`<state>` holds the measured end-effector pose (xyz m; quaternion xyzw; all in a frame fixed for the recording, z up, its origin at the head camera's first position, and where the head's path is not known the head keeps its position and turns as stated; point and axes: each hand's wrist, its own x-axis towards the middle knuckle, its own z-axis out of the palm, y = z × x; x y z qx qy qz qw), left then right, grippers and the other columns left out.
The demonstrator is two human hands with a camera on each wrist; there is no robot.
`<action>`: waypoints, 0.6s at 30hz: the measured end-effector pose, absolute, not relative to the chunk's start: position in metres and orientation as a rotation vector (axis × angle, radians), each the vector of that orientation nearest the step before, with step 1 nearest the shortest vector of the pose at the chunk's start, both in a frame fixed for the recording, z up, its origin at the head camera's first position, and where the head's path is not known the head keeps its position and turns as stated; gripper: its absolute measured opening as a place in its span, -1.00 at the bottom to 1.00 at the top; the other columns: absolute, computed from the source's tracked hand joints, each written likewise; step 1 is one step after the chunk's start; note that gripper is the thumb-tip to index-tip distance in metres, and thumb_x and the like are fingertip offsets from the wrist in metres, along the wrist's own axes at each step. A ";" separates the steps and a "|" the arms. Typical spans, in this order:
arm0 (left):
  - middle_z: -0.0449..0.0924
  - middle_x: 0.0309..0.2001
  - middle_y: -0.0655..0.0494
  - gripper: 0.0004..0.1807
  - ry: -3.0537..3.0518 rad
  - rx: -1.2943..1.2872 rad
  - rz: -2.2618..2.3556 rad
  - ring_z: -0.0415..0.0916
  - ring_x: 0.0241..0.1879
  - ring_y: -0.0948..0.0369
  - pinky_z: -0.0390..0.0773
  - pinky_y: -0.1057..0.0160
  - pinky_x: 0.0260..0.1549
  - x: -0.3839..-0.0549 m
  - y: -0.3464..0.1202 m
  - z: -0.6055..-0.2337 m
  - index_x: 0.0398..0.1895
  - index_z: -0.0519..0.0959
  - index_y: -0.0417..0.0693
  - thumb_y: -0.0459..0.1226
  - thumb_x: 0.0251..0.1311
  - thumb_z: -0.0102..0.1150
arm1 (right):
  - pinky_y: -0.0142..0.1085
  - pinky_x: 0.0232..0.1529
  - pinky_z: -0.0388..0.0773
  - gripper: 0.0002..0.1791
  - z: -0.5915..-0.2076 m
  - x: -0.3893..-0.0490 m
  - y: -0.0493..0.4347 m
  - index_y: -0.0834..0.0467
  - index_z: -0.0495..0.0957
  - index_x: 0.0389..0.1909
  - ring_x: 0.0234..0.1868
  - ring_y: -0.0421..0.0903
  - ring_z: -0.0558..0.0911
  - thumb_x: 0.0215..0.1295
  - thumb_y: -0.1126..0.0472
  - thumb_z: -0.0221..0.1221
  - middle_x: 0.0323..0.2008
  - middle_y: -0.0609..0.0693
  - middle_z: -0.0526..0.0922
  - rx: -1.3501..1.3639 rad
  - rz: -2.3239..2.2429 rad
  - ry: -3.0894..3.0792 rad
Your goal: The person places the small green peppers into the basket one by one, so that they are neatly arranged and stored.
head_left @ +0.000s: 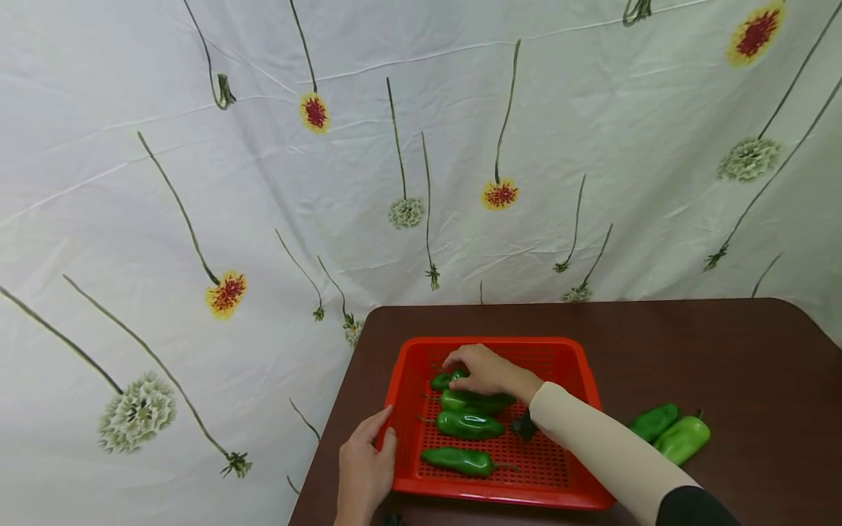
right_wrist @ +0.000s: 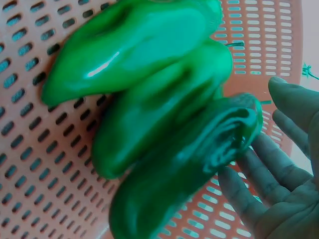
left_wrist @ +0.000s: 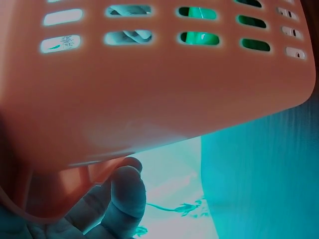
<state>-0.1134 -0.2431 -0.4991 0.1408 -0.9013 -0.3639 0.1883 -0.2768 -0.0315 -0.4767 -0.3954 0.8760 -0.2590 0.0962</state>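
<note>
On the left, my left hand (head_left: 368,467) grips the side rim of a shallow red plastic basket (head_left: 487,494); its fingers curl at the rim in the left wrist view. Inside the basket my right hand (head_left: 485,371) reaches to the farthest green pepper (right_wrist: 184,164). Its fingers touch that pepper's stem end, and the thumb stands apart from it. Beside it, in a rough row, lie a second pepper (head_left: 476,402), a third pepper (head_left: 468,425) and, nearest me, a pepper (head_left: 457,460) with its stem pointing right.
Two more green peppers, a darker one (head_left: 654,421) and a lighter one (head_left: 684,440), lie on the dark brown table (head_left: 743,372) right of the basket, partly behind my right forearm. A white flower-printed cloth (head_left: 460,248) hangs behind the table.
</note>
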 end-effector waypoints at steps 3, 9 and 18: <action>0.60 0.02 0.26 -0.62 -2.536 0.393 -1.017 0.58 0.01 0.22 0.62 0.12 -0.11 -0.114 -0.243 -0.499 0.07 0.60 0.21 -0.23 0.14 0.19 | -0.10 0.19 0.42 -0.60 -0.472 -0.276 -0.029 0.01 0.54 0.09 0.17 -0.04 0.48 0.23 0.04 0.21 0.07 -0.10 0.56 -1.162 -0.776 2.608; 0.60 0.02 0.25 -0.62 -2.542 0.400 -1.027 0.58 0.01 0.22 0.62 0.12 -0.11 -0.114 -0.243 -0.500 0.07 0.59 0.22 -0.22 0.15 0.19 | -0.09 0.18 0.43 -0.58 -0.467 -0.272 -0.024 0.04 0.51 0.12 0.17 -0.03 0.48 0.24 0.03 0.19 0.08 -0.07 0.55 -1.187 -0.798 2.627; 0.59 0.05 0.22 -0.61 -2.566 0.430 -1.041 0.58 0.02 0.20 0.63 0.12 -0.14 -0.114 -0.243 -0.499 0.09 0.58 0.22 -0.23 0.16 0.17 | -0.11 0.20 0.42 -0.58 -0.465 -0.260 -0.019 -0.02 0.52 0.11 0.19 -0.06 0.48 0.25 -0.04 0.17 0.10 -0.10 0.54 -1.137 -0.814 2.692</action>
